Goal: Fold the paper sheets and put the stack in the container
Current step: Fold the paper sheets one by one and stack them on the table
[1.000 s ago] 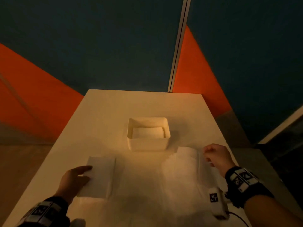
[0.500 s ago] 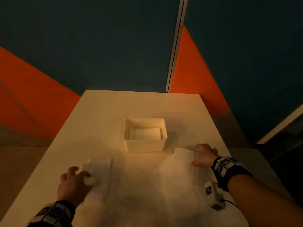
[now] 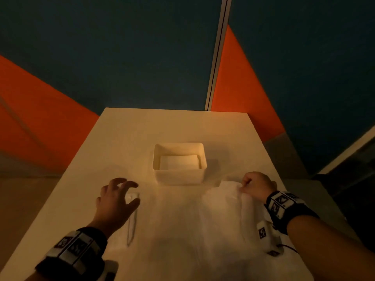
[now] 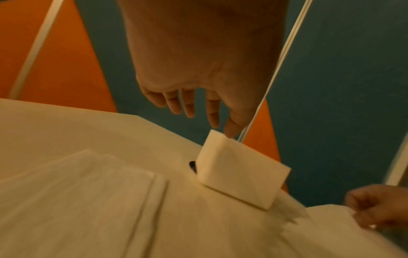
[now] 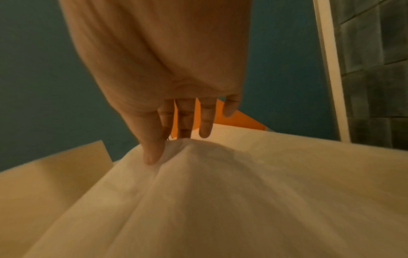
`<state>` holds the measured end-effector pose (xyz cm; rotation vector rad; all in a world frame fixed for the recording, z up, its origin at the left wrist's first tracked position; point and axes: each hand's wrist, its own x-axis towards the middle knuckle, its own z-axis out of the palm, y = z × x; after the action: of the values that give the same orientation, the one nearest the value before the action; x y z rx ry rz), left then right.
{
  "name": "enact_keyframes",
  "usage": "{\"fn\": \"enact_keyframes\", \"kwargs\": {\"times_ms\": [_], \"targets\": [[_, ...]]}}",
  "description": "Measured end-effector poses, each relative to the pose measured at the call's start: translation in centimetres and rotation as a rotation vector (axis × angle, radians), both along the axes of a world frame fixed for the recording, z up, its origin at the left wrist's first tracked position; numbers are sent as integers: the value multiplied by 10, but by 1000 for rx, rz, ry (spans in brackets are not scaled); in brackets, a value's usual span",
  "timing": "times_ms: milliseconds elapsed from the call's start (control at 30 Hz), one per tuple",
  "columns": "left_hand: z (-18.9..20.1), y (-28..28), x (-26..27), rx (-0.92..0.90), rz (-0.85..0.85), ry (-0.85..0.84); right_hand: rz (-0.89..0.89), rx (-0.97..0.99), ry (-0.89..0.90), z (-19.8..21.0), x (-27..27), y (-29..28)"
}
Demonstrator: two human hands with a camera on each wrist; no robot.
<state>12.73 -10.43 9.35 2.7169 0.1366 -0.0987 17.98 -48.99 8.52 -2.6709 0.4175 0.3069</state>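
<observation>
Dim, warm light falls on a pale table (image 3: 125, 138) set against teal and orange wall panels. On that table the right hand (image 3: 256, 186) pinches the far edge of a loose paper sheet (image 3: 221, 207), thumb and fingers drawing it up into a soft ridge. The sheet looks thin and limp, so it should weigh almost nothing, crease easily and tear if tugged; the edge or a corner seems the best hold. The left hand (image 3: 115, 199) hovers with fingers spread and loosely bent, gripping nothing, just above a folded stack of paper (image 3: 132, 220) lying flat near the left side. Between and beyond both hands stands the white container (image 3: 178, 177), with a folded piece already inside.
</observation>
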Motion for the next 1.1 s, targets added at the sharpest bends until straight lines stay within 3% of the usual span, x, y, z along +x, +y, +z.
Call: {"fn": "enact_keyframes", "kwargs": {"times_ms": [133, 267, 367, 467, 633, 733, 833, 967, 1100], "targets": [[17, -22, 7, -188, -160, 29, 181, 113, -14, 32, -2, 0], [37, -45, 8, -478, -266, 242, 320, 341, -8, 82, -11, 19], [49, -60, 4, -628, -319, 413, 293, 593, -30, 113, -21, 42], [54, -73, 3, -724, -337, 568, 252, 793, -163, 133, -31, 64], [58, -85, -1, -1102, -288, 747, 124, 1148, -328, 137, -43, 87], [62, -82, 0, -1411, -147, 669, 7, 1213, -386, 129, -45, 93], [63, -77, 8, -1536, -114, 439, -123, 1272, -336, 115, -44, 93], [65, -71, 16, -1501, -149, 176, -136, 1314, -111, 102, -44, 92], [70, -64, 15, -1345, -263, 93, -80, 1329, -22, 96, -44, 88]]}}
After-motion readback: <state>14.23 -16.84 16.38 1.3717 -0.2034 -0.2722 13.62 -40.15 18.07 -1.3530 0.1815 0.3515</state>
